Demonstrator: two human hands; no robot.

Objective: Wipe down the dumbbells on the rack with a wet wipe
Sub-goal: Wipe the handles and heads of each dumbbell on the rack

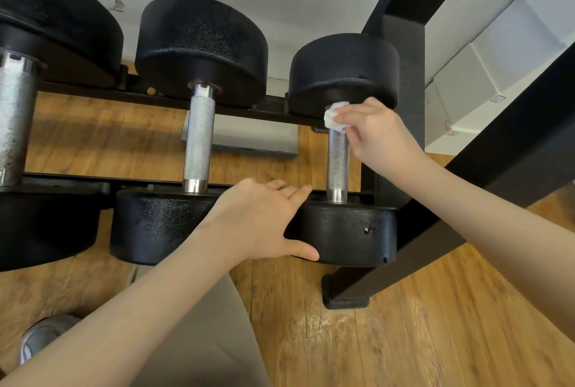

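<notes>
Three black dumbbells with knurled steel handles lie across the rack rails (pixel 174 100). The smallest dumbbell (pixel 345 231) is at the right. My right hand (pixel 376 131) pinches a crumpled white wet wipe (pixel 334 117) against the top of that dumbbell's handle (pixel 337 162), just below its far head. My left hand (pixel 261 218) rests flat on the left side of its near head, fingers spread and thumb underneath. The middle dumbbell (pixel 199 141) and the large left dumbbell (pixel 15 125) lie untouched.
Black rack uprights (pixel 401 1) and a diagonal brace (pixel 485 175) close in on the right, with a rubber foot (pixel 345 296) on the wooden floor. White boxes (pixel 485 75) stand beyond. A grey metal plate (pixel 249 138) lies under the rack. My knee and a shoe (pixel 40 337) are below.
</notes>
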